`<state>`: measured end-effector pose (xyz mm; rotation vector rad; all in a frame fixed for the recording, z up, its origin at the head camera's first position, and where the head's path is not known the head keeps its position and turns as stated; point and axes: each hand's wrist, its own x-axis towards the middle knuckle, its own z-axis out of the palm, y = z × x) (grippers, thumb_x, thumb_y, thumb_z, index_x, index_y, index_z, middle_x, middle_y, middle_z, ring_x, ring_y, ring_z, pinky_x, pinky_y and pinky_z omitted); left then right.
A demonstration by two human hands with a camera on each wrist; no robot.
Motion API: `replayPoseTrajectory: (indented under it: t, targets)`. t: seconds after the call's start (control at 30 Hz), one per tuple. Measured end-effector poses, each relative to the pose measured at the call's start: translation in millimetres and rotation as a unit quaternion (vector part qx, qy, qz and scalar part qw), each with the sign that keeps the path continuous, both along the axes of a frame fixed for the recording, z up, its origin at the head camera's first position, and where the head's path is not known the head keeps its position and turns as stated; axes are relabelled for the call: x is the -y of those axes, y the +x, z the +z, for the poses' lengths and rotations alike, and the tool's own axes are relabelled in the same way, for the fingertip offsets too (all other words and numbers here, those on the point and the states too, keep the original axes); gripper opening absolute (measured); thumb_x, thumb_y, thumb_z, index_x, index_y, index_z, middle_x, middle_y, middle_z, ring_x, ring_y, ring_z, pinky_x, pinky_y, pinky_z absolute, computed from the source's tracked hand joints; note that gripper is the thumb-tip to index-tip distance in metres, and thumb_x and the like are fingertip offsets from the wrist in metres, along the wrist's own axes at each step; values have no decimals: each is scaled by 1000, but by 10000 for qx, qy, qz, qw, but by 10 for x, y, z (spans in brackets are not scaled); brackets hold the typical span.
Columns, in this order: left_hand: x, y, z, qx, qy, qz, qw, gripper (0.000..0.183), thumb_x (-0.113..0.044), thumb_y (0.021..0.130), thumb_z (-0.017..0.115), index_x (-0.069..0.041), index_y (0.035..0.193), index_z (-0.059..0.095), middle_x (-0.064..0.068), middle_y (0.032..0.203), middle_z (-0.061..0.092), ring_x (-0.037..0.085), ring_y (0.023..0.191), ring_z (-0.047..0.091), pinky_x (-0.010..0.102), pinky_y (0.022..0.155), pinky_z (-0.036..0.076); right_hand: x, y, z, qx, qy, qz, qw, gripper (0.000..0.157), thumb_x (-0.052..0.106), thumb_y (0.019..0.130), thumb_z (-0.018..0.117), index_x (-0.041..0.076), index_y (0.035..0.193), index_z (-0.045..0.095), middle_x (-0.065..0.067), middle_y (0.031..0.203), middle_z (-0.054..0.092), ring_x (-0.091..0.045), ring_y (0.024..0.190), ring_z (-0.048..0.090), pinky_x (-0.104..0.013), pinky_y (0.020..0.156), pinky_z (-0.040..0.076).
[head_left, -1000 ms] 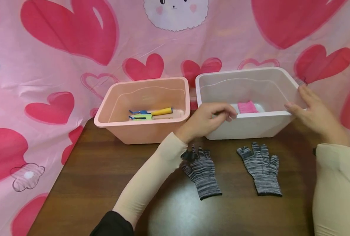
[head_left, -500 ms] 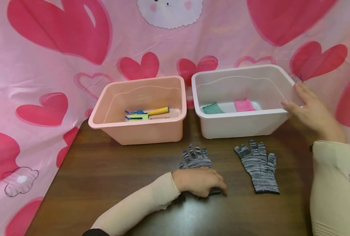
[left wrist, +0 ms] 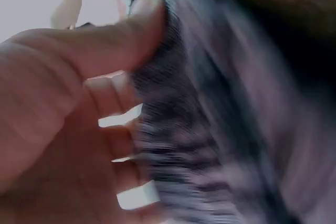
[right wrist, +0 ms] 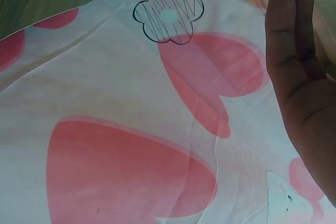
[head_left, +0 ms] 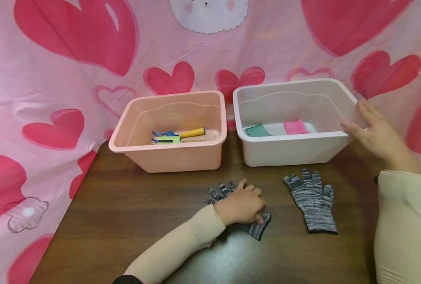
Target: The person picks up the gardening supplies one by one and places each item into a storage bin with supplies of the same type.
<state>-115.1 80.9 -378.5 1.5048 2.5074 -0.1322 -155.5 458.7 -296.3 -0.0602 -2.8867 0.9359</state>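
My left hand point(head_left: 244, 203) is over a grey-and-black knitted glove point(head_left: 254, 228) lying on the table. In the left wrist view, the thumb point(left wrist: 144, 11) holds the blurred glove point(left wrist: 173, 129) against the fingers behind it. My right hand point(head_left: 382, 134) rests with straight fingers at the right end of the white bin point(head_left: 285, 152); straight fingers point(right wrist: 283, 30) also show in the right wrist view. A second matching glove point(head_left: 314, 203) lies flat, fingers pointing away, to the right of the first.
Inside the white bin are a green cloth piece point(head_left: 257, 130) and a pink cloth piece point(head_left: 295, 127). At its left stands a peach bin point(head_left: 182, 159) holding a yellow-handled blue tool point(head_left: 192, 133) and a lime-green item point(head_left: 167, 139). A heart-printed cloth point(head_left: 210, 55) hangs behind the table point(head_left: 125, 213).
My left hand left the white bin and came down onto the left glove, which has turned and shifted slightly, its cuff swinging right. My right hand has stayed at the white bin.
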Motion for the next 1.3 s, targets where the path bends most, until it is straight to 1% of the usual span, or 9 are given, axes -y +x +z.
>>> replayPoseTrajectory:
  t: [0.23, 0.43, 0.57, 0.73, 0.8, 0.93, 1.0, 1.07, 1.3]
  targets:
    - [46, -173, -42, 1385, 595, 232, 9883, 30, -41, 106, 51, -14, 95, 56, -4, 74, 52, 10, 70, 57, 29, 67, 48, 15, -8, -19, -17, 33, -26, 10000, 86, 42, 100, 55, 22, 162, -1, -16, 168, -6, -52, 148, -3, -80, 104, 6]
    - [54, -270, -59, 1899, 1261, 15, 9737, 17, -28, 108, 51, -14, 99, 54, -5, 77, 50, 9, 71, 52, 22, 68, 44, 51, 12, -11, -39, 28, -294, 9996, 86, 43, 100, 55, 22, 162, -2, -15, 168, -6, -51, 148, -3, -78, 105, 5]
    - [45, -318, -26, 2406, 2121, 60, 9472, 12, -25, 106, 57, -14, 104, 63, -7, 83, 56, 4, 78, 53, 16, 75, 44, 67, 18, -10, -41, -39, -304, 9995, 86, 44, 100, 55, 24, 162, -1, -13, 168, -7, -50, 149, -4, -79, 104, 5]
    - [85, -330, 43, 3513, 3226, 756, 8757, 11, -20, 98, 70, -12, 104, 74, -13, 82, 64, -1, 77, 55, 15, 75, 48, 81, 33, -18, 6, -133, -332, 9994, 86, 45, 100, 55, 27, 161, -2, -11, 168, -8, -51, 148, -5, -80, 103, 6]
    - [112, -325, 65, 4065, 3661, 1045, 8305, 9, -14, 95, 73, -5, 94, 74, -12, 75, 62, -1, 69, 53, 16, 67, 47, 89, 30, -16, 14, -128, -332, 9994, 86, 45, 100, 55, 27, 161, -2, -11, 168, -9, -51, 148, -6, -80, 103, 5]
    - [139, -306, 100, 5239, 4350, 1422, 7184, 12, -2, 92, 73, 9, 95, 72, -6, 71, 66, 2, 64, 57, 19, 60, 48, 92, 21, -12, -20, -113, -279, 9995, 85, 44, 101, 54, 25, 161, -2, -12, 168, -8, -50, 149, -6, -78, 104, 1]
    - [142, -299, 117, 5492, 4597, 1565, 6801, 15, -1, 93, 71, 13, 98, 70, -2, 72, 68, 5, 64, 60, 20, 60, 50, 91, 15, -13, -54, -97, -258, 9996, 85, 43, 100, 54, 23, 161, -1, -13, 168, -8, -49, 149, -5, -77, 105, 1]
    - [147, -292, 145, 5523, 4823, 1702, 6583, 19, -3, 94, 71, 12, 105, 72, 0, 79, 72, 8, 68, 65, 23, 64, 54, 88, 12, -16, -80, -90, -244, 9996, 85, 42, 100, 54, 22, 161, -1, -13, 168, -7, -48, 149, -5, -76, 106, 0]
    - [189, -336, 280, 5052, 5674, 2012, 6183, 24, -10, 99, 65, 14, 99, 69, 0, 73, 68, 8, 62, 61, 24, 58, 52, 66, 16, -28, -129, -152, -147, 9997, 84, 41, 101, 53, 19, 161, 0, -13, 167, -7, -47, 149, -7, -72, 109, -4]
